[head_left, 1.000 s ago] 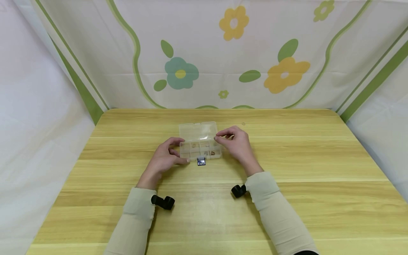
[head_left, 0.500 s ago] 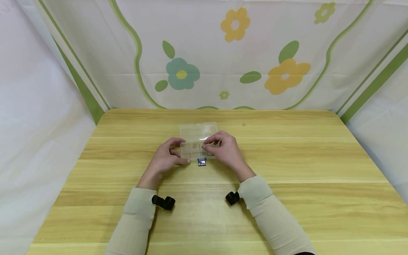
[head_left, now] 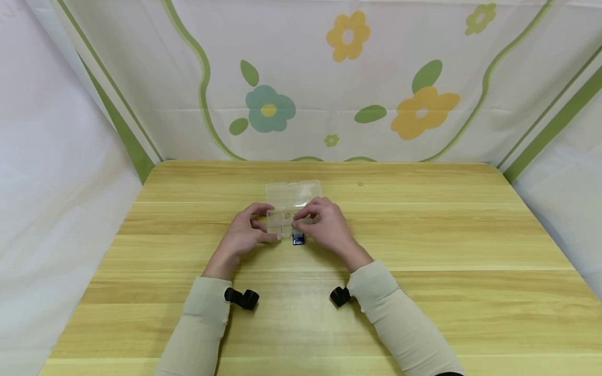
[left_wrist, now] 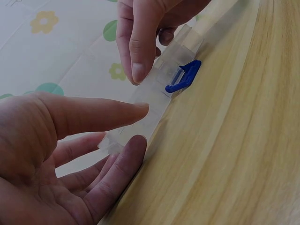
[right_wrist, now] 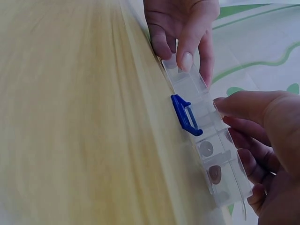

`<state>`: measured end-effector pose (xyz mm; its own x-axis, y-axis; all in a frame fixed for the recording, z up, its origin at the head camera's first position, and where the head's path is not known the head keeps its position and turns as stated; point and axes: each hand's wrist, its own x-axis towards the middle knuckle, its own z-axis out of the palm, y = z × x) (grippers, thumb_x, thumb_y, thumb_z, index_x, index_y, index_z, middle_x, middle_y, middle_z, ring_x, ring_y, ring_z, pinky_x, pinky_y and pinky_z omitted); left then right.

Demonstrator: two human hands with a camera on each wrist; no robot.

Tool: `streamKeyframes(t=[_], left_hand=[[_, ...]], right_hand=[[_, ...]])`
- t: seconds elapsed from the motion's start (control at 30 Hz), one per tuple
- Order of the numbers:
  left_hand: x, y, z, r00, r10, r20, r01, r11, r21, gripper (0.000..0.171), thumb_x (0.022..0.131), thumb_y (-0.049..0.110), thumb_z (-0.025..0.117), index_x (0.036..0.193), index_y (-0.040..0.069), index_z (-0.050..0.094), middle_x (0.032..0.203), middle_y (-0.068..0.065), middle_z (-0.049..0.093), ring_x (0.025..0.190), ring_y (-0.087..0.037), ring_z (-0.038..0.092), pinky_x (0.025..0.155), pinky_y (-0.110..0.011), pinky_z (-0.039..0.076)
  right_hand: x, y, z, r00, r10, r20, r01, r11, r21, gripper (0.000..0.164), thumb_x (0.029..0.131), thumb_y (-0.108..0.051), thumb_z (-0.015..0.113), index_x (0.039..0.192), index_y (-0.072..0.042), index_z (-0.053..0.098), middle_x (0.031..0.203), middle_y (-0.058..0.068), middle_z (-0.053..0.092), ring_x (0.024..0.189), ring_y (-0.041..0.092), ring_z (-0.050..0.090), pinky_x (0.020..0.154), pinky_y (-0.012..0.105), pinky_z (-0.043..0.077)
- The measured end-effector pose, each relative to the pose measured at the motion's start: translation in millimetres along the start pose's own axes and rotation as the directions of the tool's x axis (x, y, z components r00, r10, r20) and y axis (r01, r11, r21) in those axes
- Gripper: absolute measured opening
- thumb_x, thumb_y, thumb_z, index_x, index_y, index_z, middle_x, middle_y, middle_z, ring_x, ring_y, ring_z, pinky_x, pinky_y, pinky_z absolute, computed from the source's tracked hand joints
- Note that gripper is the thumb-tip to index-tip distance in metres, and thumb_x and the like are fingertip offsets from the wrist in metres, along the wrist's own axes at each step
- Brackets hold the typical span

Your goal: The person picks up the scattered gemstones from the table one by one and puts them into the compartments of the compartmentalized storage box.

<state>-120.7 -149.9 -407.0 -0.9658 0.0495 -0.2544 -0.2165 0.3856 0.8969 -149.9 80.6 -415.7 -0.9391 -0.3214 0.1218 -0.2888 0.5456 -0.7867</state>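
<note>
A clear plastic compartment box (head_left: pixel 275 230) stands on the table with its lid (head_left: pixel 288 194) raised at the back. A blue latch (head_left: pixel 298 239) hangs at its front. My left hand (head_left: pixel 242 230) grips the box's left end, thumb at the front and fingers behind. Over the middle compartments, my right hand (head_left: pixel 324 225) pinches what looks like a small greyish piece (head_left: pixel 294 224) between thumb and forefinger; its kind is too small to tell. In the right wrist view, a brown stone-like piece (right_wrist: pixel 215 174) and a clear round piece (right_wrist: pixel 206 149) lie in separate compartments.
A tiny clear piece (head_left: pixel 360 184) lies on the wooden table (head_left: pixel 447 235) behind and to the right of the box. A white cloth backdrop (head_left: pixel 320 78) with flowers rises along the table's back edge. Black wrist cameras (head_left: pixel 340 296) stick out from the sleeves.
My right hand has moved left and nearer, from the box's right end to over its middle compartments, fingertips still pinched. My left hand has kept its grip at the left end.
</note>
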Motion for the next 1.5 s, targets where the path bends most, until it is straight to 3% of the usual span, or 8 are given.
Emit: streamKeyframes(t=[0.83, 1.3, 1.5], left_hand=[[-0.3, 0.0, 0.1, 1.000, 0.001, -0.004, -0.001, 1.000, -0.003, 0.073, 0.081, 0.002, 0.090, 0.147, 0.016, 0.061, 0.149, -0.009, 0.059, 0.099, -0.023, 0.059, 0.082, -0.032, 0.047], [0.2, -0.1, 0.6, 1.000, 0.000, 0.000, 0.000, 1.000, -0.006, 0.073, 0.082, 0.003, 0.090, 0.147, 0.015, 0.061, 0.149, -0.010, 0.058, 0.099, -0.023, 0.059, 0.082, -0.031, 0.046], [1.1, -0.8, 1.6, 1.000, 0.000, 0.000, 0.000, 1.000, 0.002, 0.073, 0.082, 0.003, 0.091, 0.147, 0.015, 0.061, 0.149, -0.011, 0.059, 0.100, -0.023, 0.059, 0.082, -0.031, 0.046]], right_hand=[[-0.7, -2.4, 0.1, 0.999, -0.041, -0.016, 0.040, 0.997, -0.067, 0.009, 0.089, -0.025, 0.089, 0.096, -0.021, 0.085, 0.100, -0.004, 0.073, 0.098, 0.018, 0.060, 0.086, 0.036, 0.047], [0.7, -1.1, -1.9, 1.000, -0.015, -0.016, 0.014, 1.000, -0.026, 0.008, 0.088, -0.022, 0.090, 0.094, -0.020, 0.084, 0.100, -0.004, 0.073, 0.099, 0.019, 0.062, 0.087, 0.037, 0.051], [1.5, 2.9, -6.2, 0.997, -0.003, -0.076, 0.005, 1.000, 0.028, 0.009, 0.088, -0.019, 0.089, 0.095, -0.016, 0.084, 0.103, 0.000, 0.073, 0.101, 0.024, 0.062, 0.089, 0.038, 0.050]])
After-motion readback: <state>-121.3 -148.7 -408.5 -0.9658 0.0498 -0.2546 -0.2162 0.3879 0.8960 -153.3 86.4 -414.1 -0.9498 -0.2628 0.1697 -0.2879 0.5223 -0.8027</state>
